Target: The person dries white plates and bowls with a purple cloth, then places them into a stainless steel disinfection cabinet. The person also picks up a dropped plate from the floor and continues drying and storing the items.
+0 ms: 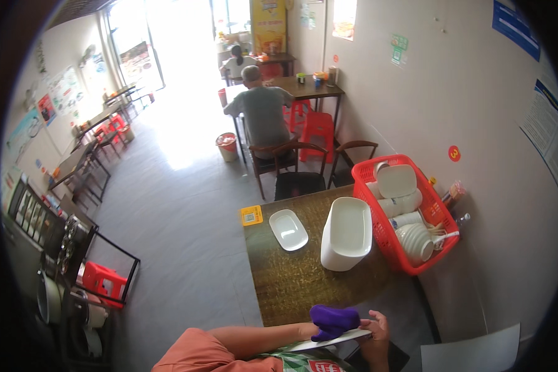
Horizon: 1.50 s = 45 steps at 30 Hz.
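Observation:
At the near edge of the wooden table (302, 283), my left hand (312, 331) is mostly covered by a purple cloth (333, 321), which it presses on a white plate (328, 343) seen nearly edge-on. My right hand (375, 332) holds the plate's right end, some fingers raised beside the cloth. Further back on the table lies a single white oblong dish (288, 230). To its right stands a tall stack of similar white dishes (346, 234). A red plastic basket (376, 232) at the table's right side holds white bowls (415, 242) and more dishes.
Wooden chairs (300, 179) stand beyond the table's far edge. Behind them a person (265, 111) sits at another table, and a second person (237, 63) sits further off. A wall (474, 186) runs along the right. Red stools (103, 281) and a rack with pots stand at left.

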Each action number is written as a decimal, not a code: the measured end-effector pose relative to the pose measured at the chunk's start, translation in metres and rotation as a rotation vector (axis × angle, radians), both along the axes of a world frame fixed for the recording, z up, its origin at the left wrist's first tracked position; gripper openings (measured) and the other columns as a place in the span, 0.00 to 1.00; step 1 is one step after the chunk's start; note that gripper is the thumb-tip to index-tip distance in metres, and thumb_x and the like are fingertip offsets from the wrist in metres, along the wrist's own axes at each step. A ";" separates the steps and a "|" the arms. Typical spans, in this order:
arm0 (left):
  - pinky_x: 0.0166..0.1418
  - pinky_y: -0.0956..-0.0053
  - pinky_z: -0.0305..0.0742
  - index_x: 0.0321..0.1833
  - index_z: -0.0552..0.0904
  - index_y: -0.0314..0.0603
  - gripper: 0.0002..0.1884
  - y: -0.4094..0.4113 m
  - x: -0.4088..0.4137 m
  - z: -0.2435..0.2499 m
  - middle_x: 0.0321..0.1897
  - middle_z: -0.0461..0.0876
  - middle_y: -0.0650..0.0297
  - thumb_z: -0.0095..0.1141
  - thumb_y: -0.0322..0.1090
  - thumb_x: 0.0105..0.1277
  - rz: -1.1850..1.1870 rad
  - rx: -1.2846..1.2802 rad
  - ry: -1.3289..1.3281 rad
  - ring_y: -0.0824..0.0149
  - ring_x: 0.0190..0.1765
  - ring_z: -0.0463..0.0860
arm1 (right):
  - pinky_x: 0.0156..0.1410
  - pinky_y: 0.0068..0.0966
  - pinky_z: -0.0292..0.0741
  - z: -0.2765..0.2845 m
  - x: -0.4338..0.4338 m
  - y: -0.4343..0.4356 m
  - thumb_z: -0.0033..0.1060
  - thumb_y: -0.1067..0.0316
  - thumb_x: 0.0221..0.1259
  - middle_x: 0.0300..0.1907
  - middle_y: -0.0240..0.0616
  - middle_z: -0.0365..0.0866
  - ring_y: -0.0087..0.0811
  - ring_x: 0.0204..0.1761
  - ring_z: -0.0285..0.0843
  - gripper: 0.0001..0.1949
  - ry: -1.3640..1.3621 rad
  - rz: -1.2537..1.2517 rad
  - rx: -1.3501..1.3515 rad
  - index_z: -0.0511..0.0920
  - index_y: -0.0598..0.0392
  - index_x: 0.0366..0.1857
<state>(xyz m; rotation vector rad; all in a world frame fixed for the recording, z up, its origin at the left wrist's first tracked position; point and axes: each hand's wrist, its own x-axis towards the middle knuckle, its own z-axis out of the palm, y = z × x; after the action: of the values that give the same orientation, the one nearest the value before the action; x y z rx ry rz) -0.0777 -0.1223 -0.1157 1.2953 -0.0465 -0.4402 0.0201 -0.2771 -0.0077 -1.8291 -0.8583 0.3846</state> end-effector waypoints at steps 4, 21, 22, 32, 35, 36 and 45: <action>0.62 0.74 0.68 0.79 0.56 0.43 0.38 -0.007 -0.033 0.013 0.59 0.73 0.64 0.59 0.40 0.70 0.187 -0.025 0.124 0.73 0.57 0.74 | 0.55 0.31 0.80 -0.008 0.036 0.003 0.65 0.75 0.56 0.45 0.48 0.86 0.39 0.48 0.86 0.11 -0.076 0.478 0.050 0.83 0.58 0.43; 0.77 0.66 0.57 0.77 0.60 0.40 0.43 0.030 -0.106 0.050 0.75 0.62 0.58 0.68 0.40 0.62 0.710 0.092 -0.053 0.63 0.75 0.63 | 0.24 0.25 0.73 0.022 0.242 0.247 0.61 0.72 0.61 0.32 0.38 0.83 0.25 0.26 0.79 0.13 0.303 0.318 -0.186 0.79 0.62 0.49; 0.77 0.66 0.57 0.77 0.59 0.39 0.45 0.036 -0.104 0.051 0.75 0.62 0.57 0.70 0.41 0.60 0.719 0.195 -0.062 0.63 0.75 0.63 | 0.25 0.26 0.74 0.013 0.249 0.261 0.61 0.74 0.60 0.33 0.39 0.83 0.27 0.27 0.80 0.14 0.286 0.321 -0.240 0.79 0.62 0.50; 0.52 0.66 0.75 0.52 0.77 0.31 0.20 0.039 -0.081 0.145 0.43 0.82 0.57 0.66 0.35 0.61 1.248 0.398 -0.156 0.64 0.44 0.81 | 0.55 0.42 0.78 -0.012 0.275 0.315 0.70 0.44 0.49 0.40 0.57 0.85 0.53 0.47 0.84 0.28 -0.607 0.385 -0.626 0.84 0.63 0.40; 0.38 0.69 0.79 0.43 0.79 0.29 0.12 0.021 -0.057 0.156 0.35 0.83 0.58 0.59 0.35 0.70 1.466 0.021 0.475 0.65 0.33 0.83 | 0.57 0.44 0.78 -0.009 0.313 0.325 0.68 0.37 0.49 0.45 0.60 0.83 0.55 0.50 0.83 0.34 -0.508 0.246 -0.530 0.80 0.64 0.46; 0.35 0.71 0.77 0.45 0.80 0.32 0.11 0.024 -0.051 0.151 0.32 0.83 0.58 0.56 0.35 0.72 1.463 -0.015 0.333 0.65 0.29 0.82 | 0.58 0.44 0.77 -0.012 0.331 0.327 0.68 0.35 0.50 0.46 0.61 0.83 0.55 0.51 0.82 0.36 -0.457 0.218 -0.459 0.79 0.64 0.47; 0.58 0.60 0.77 0.55 0.78 0.35 0.26 -0.050 0.012 0.086 0.43 0.82 0.60 0.47 0.55 0.75 1.859 -0.665 0.129 0.62 0.46 0.82 | 0.62 0.43 0.76 -0.075 0.509 0.343 0.73 0.44 0.50 0.57 0.58 0.78 0.52 0.55 0.81 0.37 -0.340 -0.273 -0.797 0.72 0.62 0.57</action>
<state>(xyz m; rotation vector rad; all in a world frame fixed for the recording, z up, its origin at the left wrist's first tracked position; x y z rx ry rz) -0.0655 -0.1725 -0.0300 0.2551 0.9667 1.0252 0.5292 0.0656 -0.0829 -2.7748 -0.7078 0.2564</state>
